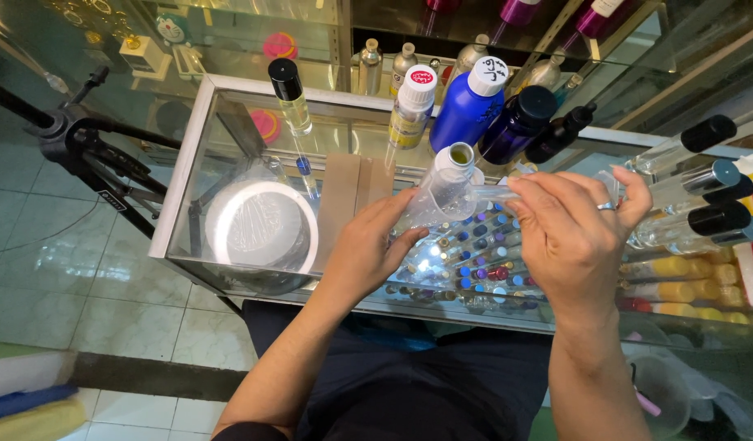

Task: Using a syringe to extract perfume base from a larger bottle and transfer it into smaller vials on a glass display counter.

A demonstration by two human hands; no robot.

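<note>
My left hand [372,245] grips a clear plastic bottle [442,192] with an open neck and yellowish liquid at the mouth, held tilted above the glass counter [198,147]. My right hand [572,233], a ring on one finger, holds a thin clear tube or syringe [495,193] that points left toward the bottle's side. Both hands hover over the counter's middle. What the right palm covers is hidden.
On the counter stand a slim black-capped vial [290,96], a white-capped bottle [410,110], a blue bottle [468,104], and dark bottles [519,122]. Clear black-capped sprayers [695,175] lie at the right. Inside the case sit small vials [482,261] and a white round container [260,224]. A tripod [82,147] stands at the left.
</note>
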